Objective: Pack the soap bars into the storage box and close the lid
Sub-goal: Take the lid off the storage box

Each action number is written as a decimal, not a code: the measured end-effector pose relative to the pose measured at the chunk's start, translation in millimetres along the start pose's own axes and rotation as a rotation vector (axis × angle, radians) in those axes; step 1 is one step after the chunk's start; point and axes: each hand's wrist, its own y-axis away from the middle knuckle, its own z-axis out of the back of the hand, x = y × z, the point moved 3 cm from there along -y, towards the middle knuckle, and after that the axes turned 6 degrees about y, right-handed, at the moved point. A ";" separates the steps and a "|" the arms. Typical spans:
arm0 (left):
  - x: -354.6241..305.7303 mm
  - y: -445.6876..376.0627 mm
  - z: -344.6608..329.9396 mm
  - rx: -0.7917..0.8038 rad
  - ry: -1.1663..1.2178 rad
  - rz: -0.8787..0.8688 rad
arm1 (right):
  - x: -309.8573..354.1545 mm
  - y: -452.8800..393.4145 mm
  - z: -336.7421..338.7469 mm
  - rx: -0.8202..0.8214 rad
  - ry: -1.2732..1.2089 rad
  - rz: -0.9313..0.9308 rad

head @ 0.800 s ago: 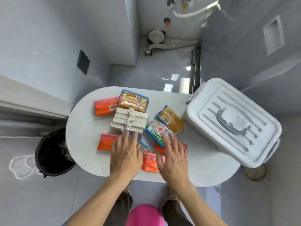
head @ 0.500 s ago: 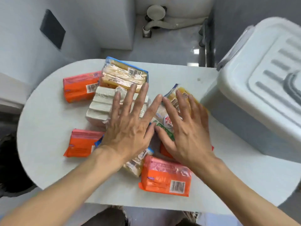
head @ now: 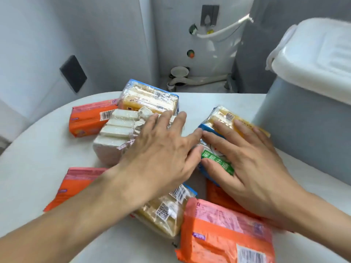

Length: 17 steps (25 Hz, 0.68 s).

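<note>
Soap packs are seen spread over the white table, none of them inside the storage box, which stands at the right edge of the table with its white lid seated on top; its interior is hidden. At the far side an orange pack lies beside a yellow pack with a blue edge, and a white bundle of bars tied with ribbon sits just in front of them. Nearer the camera, a second orange pack is partly covered by the left forearm, a clear-wrapped yellow pack lies under the left wrist, and a large orange pack fills the near right corner, with another orange pack partly hidden under the right hand.

The left hand is held flat with the fingers spread, laid over the right end of the white bundle, its fingertips reaching the far yellow pack; nothing is gripped. The right hand is likewise flat and spread, palm down, resting on a green-labelled pack and a yellow pack with a blue edge just beside the box wall. The thumbs of the two hands nearly meet. Whether pressure is being applied cannot be told.
</note>
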 end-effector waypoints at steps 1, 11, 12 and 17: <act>-1.5 -0.2 2.4 0.031 -0.002 0.005 | 1.7 4.2 3.8 0.000 0.030 -0.005; -12.0 16.2 40.4 0.375 -0.015 -0.013 | 6.9 49.3 44.4 0.187 -0.237 0.010; -22.5 17.6 49.1 0.326 -0.029 -0.016 | 3.6 59.5 54.4 0.143 -0.265 0.001; -81.4 19.5 75.2 0.062 0.041 -0.055 | -23.1 95.2 119.2 -0.444 0.035 0.060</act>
